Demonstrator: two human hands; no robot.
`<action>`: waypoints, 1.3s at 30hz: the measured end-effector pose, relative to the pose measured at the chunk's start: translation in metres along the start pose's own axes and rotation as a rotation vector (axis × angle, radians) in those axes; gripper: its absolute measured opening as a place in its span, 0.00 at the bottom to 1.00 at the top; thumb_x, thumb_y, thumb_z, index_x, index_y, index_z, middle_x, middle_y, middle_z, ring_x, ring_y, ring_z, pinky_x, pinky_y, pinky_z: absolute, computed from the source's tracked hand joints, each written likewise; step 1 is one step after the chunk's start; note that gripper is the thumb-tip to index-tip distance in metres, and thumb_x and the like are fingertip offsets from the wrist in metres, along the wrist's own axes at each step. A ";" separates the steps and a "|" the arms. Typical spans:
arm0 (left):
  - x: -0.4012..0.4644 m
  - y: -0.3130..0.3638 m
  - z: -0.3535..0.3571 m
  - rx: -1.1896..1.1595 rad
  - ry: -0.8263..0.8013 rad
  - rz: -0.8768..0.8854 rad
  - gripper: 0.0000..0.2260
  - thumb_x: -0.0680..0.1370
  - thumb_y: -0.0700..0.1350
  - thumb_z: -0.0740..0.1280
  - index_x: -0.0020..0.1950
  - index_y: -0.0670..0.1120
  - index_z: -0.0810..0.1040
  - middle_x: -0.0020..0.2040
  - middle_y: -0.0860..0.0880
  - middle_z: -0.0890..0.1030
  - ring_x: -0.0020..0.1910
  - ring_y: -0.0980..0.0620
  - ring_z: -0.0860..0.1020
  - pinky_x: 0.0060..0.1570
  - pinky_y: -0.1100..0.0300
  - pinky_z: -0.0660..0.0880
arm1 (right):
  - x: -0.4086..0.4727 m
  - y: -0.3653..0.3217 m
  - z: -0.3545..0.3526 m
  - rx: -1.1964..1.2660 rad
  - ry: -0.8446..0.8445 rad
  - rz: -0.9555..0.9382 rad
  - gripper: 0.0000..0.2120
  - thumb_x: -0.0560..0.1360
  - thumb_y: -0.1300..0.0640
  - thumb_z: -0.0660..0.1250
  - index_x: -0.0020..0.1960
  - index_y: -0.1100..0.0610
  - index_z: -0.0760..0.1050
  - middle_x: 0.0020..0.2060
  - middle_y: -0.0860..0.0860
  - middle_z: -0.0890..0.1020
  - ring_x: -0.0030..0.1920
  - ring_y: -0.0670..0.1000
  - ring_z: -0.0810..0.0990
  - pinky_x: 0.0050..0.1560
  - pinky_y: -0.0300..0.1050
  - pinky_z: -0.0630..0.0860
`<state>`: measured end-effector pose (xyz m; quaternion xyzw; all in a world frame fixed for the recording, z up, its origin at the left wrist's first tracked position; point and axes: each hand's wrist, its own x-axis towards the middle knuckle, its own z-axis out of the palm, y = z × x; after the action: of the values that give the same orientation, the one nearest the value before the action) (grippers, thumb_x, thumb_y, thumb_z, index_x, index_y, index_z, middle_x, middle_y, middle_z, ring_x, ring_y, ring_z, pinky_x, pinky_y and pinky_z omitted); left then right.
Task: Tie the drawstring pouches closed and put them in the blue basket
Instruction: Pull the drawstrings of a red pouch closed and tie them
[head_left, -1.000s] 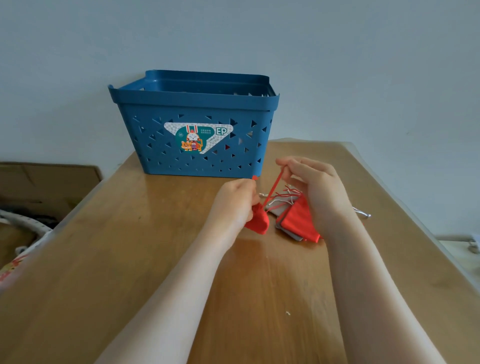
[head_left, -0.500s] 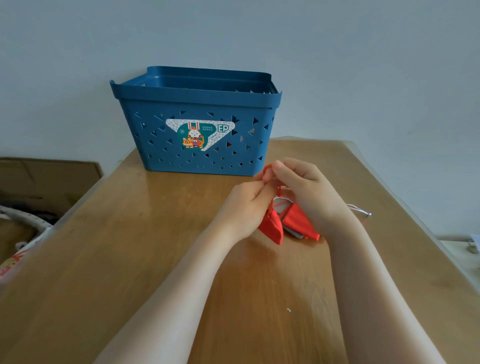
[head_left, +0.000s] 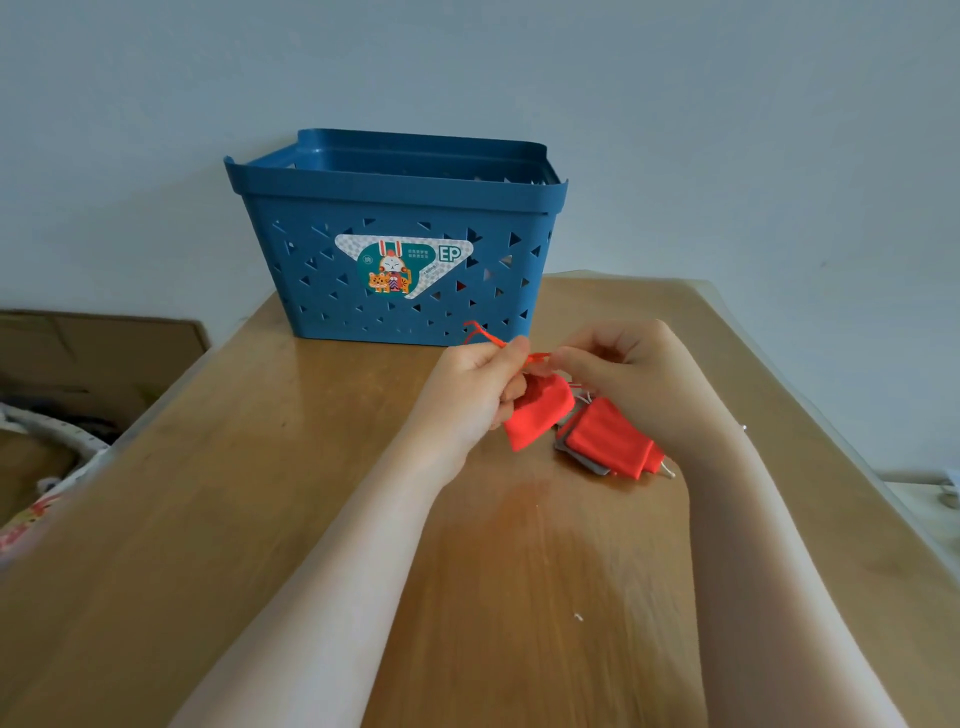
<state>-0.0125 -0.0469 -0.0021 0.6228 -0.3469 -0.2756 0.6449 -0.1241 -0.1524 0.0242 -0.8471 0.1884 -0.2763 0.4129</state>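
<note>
A small red drawstring pouch hangs between both hands just above the wooden table. My left hand pinches one red cord end, which sticks up to the left. My right hand pinches the other cord end at the pouch's neck. Under my right wrist lies a pile of further pouches, red on top of grey. The blue basket stands behind the hands at the table's far edge, against the wall.
A cardboard box and some clutter sit off the table's left side. The table's right edge runs diagonally close to my right arm. A white crumb lies on the wood between my forearms.
The hands came together at the pouch neck, then drew slightly apart, each pulling a cord end sideways. The pouch rose a little and its neck looks gathered.
</note>
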 end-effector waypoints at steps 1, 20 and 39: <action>0.000 0.000 -0.001 -0.004 0.004 0.012 0.17 0.81 0.45 0.59 0.43 0.31 0.74 0.29 0.49 0.64 0.23 0.55 0.58 0.23 0.66 0.54 | -0.001 -0.002 -0.001 0.002 -0.029 -0.007 0.07 0.73 0.57 0.69 0.36 0.52 0.81 0.29 0.45 0.80 0.29 0.40 0.73 0.32 0.30 0.68; -0.003 0.013 -0.015 0.119 -0.005 0.141 0.06 0.77 0.42 0.67 0.41 0.49 0.82 0.40 0.53 0.79 0.32 0.64 0.73 0.33 0.70 0.68 | 0.001 -0.002 0.016 -0.063 -0.011 -0.068 0.05 0.75 0.56 0.67 0.47 0.50 0.81 0.37 0.43 0.82 0.40 0.46 0.78 0.39 0.34 0.73; 0.007 -0.006 -0.017 0.833 0.230 0.659 0.08 0.70 0.43 0.65 0.43 0.44 0.83 0.38 0.51 0.78 0.36 0.51 0.76 0.34 0.54 0.74 | 0.000 -0.008 0.018 0.087 -0.068 0.120 0.03 0.70 0.64 0.69 0.38 0.60 0.78 0.32 0.53 0.81 0.32 0.49 0.76 0.36 0.42 0.74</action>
<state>0.0059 -0.0425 -0.0071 0.7099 -0.5310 0.1719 0.4295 -0.1122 -0.1375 0.0218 -0.8245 0.2127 -0.2298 0.4713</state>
